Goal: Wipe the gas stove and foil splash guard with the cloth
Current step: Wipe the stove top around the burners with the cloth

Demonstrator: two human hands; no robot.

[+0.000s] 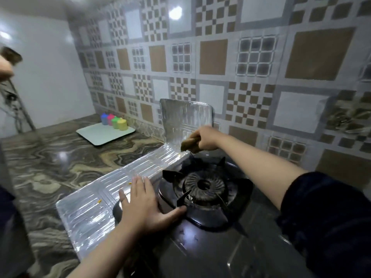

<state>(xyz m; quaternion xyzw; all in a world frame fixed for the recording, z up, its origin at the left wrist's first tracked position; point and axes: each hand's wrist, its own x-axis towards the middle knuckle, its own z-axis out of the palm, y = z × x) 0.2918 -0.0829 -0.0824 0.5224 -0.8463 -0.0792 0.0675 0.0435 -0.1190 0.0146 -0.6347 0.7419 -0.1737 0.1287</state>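
Observation:
A black gas stove [200, 255] with one round burner [204, 185] sits on the counter. A silver foil splash guard [94, 209] lies flat along the stove's left side and stands upright behind it at the wall. My left hand [144, 205] rests flat, fingers spread, on the foil's edge and the stove's left rim. My right hand [204, 138] is closed on a bunched brown cloth [187, 145], which touches the lower part of the upright foil panel, beyond the burner. Small yellow crumbs lie on the flat foil.
A marbled dark counter [66, 163] stretches left. A white tray [100, 135] with several coloured cups [114, 121] stands at the back near the patterned tiled wall [251, 87]. Someone else's arm shows blurred at the far left edge.

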